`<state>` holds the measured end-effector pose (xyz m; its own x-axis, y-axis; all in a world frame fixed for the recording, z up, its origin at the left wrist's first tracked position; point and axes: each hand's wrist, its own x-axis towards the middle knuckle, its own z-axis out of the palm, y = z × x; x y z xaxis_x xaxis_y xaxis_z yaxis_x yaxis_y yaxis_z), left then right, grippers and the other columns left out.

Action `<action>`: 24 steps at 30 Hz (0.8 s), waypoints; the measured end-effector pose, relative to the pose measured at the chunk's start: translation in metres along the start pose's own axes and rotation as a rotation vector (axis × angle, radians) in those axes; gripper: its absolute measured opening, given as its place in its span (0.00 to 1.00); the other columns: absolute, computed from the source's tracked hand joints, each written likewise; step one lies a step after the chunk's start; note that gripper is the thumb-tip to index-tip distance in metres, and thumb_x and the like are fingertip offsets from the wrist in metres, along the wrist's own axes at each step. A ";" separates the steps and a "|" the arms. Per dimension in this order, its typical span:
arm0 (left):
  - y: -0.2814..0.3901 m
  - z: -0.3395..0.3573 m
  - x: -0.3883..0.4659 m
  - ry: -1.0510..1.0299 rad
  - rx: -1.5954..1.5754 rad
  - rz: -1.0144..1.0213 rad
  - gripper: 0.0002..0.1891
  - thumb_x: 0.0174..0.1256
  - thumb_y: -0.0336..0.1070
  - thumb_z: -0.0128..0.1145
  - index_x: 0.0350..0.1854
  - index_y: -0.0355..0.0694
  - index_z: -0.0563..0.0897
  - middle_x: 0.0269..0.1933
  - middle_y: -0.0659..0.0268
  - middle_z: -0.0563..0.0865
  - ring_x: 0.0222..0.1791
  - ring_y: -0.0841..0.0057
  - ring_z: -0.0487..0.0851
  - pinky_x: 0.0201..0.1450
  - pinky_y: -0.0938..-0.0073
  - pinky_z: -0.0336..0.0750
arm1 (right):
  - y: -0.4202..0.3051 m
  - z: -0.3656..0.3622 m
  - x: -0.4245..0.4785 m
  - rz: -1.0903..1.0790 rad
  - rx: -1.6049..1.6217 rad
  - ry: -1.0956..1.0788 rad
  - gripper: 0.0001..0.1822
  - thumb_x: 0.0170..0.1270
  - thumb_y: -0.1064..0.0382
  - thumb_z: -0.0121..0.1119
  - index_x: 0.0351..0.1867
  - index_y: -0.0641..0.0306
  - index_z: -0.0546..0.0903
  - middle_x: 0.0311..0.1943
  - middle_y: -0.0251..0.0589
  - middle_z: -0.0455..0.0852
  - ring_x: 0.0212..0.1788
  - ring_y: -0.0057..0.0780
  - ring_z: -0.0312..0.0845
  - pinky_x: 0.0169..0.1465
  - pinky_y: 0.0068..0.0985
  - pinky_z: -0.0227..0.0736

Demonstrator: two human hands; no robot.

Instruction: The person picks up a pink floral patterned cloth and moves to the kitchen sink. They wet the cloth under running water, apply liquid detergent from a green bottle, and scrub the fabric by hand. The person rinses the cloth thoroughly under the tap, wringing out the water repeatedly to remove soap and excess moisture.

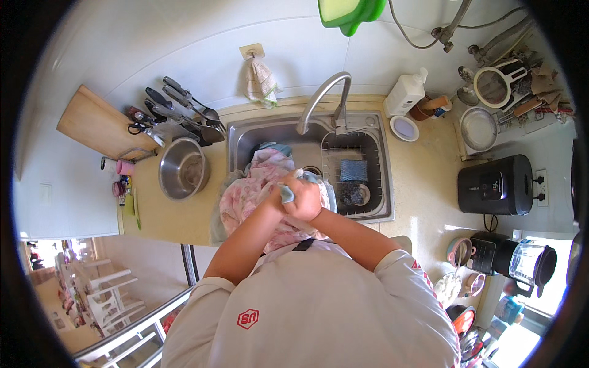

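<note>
My left hand (279, 196) and my right hand (305, 197) are pressed together over the front of the sink (233, 138). Both are closed on a light-blue cloth (287, 194), which shows only in small pieces between the fingers. The right hand partly covers the left. Beneath them, a bunched pink floral fabric (257, 184) fills the left part of the basin and drapes over the front edge. Darker blue cloth (277, 148) shows at its far end. The arched faucet (324, 89) stands behind my hands.
A wire basket (331, 152) in the sink's right side holds a blue sponge cloth (354, 170). A steel pot (183, 170) stands left, near a utensil cluster (177, 108) and wooden board (92, 124). A white pump bottle (405, 95) and soap dish (405, 129) sit right.
</note>
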<state>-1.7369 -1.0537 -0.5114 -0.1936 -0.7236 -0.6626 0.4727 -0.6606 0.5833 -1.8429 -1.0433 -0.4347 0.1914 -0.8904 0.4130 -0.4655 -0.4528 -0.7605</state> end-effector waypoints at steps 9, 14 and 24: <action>0.019 0.016 -0.024 -0.059 -0.056 -0.161 0.15 0.66 0.49 0.52 0.39 0.42 0.81 0.37 0.68 0.84 0.34 0.77 0.82 0.33 0.70 0.78 | -0.012 0.006 -0.007 -0.066 -0.045 0.021 0.12 0.48 0.57 0.57 0.33 0.60 0.79 0.26 0.56 0.82 0.29 0.54 0.79 0.34 0.45 0.74; 0.041 0.016 -0.054 -0.120 -0.046 -0.210 0.22 0.69 0.57 0.45 0.48 0.44 0.80 0.42 0.65 0.85 0.38 0.74 0.84 0.40 0.67 0.81 | 0.046 -0.009 0.016 0.506 0.084 0.066 0.11 0.53 0.63 0.53 0.38 0.59 0.81 0.29 0.54 0.83 0.32 0.51 0.80 0.38 0.37 0.75; 0.082 -0.033 -0.072 -0.124 0.162 0.234 0.17 0.59 0.46 0.67 0.44 0.41 0.79 0.39 0.74 0.80 0.38 0.84 0.76 0.43 0.79 0.69 | 0.042 -0.079 0.030 0.456 0.120 -0.454 0.22 0.50 0.54 0.69 0.44 0.63 0.81 0.37 0.48 0.85 0.36 0.35 0.81 0.42 0.28 0.73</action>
<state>-1.6563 -1.0491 -0.4317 -0.2035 -0.8720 -0.4453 0.3751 -0.4895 0.7872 -1.9246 -1.0852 -0.4143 0.3556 -0.9137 -0.1966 -0.4915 -0.0040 -0.8708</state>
